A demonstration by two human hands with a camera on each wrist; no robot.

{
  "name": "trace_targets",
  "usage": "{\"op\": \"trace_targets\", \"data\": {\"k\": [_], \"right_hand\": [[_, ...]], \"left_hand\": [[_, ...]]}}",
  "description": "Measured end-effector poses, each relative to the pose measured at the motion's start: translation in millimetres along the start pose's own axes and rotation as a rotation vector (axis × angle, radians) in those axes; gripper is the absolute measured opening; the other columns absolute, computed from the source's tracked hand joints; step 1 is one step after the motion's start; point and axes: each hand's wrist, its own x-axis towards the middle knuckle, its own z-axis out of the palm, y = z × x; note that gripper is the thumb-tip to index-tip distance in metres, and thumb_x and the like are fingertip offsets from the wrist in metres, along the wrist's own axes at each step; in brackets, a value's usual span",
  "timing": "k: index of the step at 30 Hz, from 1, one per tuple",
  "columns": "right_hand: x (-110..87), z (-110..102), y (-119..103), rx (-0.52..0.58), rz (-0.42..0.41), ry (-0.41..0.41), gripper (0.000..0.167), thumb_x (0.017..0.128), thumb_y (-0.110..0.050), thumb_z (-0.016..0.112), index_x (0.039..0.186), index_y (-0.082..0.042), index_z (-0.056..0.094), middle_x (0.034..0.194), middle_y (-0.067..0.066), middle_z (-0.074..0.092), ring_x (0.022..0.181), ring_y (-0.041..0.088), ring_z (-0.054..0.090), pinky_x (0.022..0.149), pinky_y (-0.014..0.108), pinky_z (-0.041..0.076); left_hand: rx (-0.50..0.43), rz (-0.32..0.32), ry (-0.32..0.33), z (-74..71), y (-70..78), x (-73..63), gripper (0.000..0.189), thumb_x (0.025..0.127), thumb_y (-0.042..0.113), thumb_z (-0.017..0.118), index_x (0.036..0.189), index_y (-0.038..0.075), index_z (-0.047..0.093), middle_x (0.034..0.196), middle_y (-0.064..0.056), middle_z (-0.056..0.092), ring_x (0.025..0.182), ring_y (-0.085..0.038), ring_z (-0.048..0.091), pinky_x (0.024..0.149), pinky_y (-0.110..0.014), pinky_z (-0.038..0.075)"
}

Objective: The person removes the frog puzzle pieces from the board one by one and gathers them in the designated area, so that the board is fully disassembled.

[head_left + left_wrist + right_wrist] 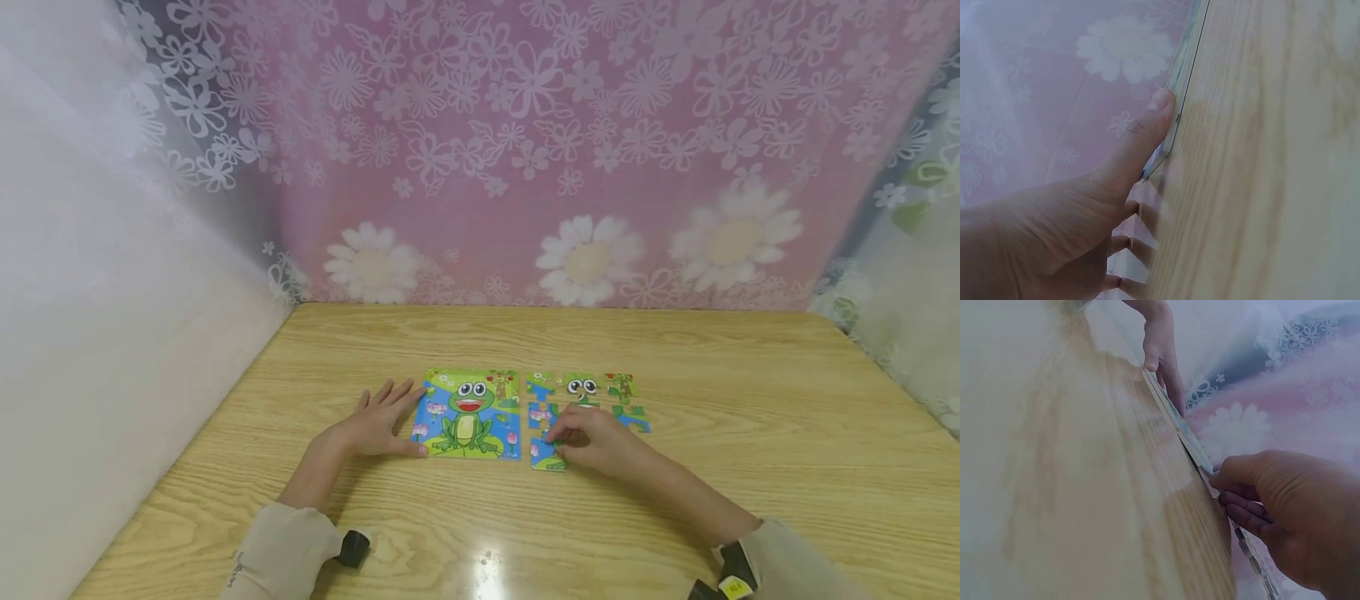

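A square frog picture board (pixel 467 417) lies flat on the table. My left hand (pixel 378 425) is at its left side, fingers spread, with the thumb (pixel 1159 103) resting against its near edge. To the board's right lie several loose jigsaw pieces in rows, among them a frog-eyes piece (pixel 581 386) and a tree piece (pixel 621 385). My right hand (pixel 600 440) reaches over them and pinches a jigsaw piece (pixel 547 456) at the near left, with thumb and fingertips at its upper right. The right palm and fingers hide the middle of the group.
The wood-grain table (pixel 450 517) extends around the board and pieces. A pink flowered curtain (pixel 480 167) hangs along its back edge, and a pale sheet (pixel 112 292) runs down the left side. Flowered cloth (pixel 907 250) hangs on the right.
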Motion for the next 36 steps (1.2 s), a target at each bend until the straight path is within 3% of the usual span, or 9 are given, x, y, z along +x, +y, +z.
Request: {"op": "trace_targets", "data": {"k": [28,36], "right_hand": [[0.1,1.2,1.0,0.007,0.024,-0.050,0.017,0.083,-0.003,0.067,0.094,-0.015,0.067,0.096,-0.010,0.059,0.091,0.013,0.056,0.079,0.030,0.048],[0.0,-0.6,-5.3,0.042,-0.033,0.011,0.016,0.083,0.000,0.065,0.093,-0.011,0.067,0.093,-0.006,0.059,0.086,0.011,0.056,0.076,0.028,0.048]], "left_hand": [[0.029,0.001,0.002,0.8,-5.1,2.0,0.098,0.076,0.062,0.061,0.149,0.017,0.013,0.152,-0.011,0.002,0.136,-0.035,-0.007,0.101,-0.059,-0.008],[0.005,0.010,0.001,-1.4,0.9,-1.3,0.096,0.078,0.056,0.065,0.149,0.013,0.016,0.152,-0.015,0.004,0.135,-0.038,-0.007,0.100,-0.061,-0.007]]}}
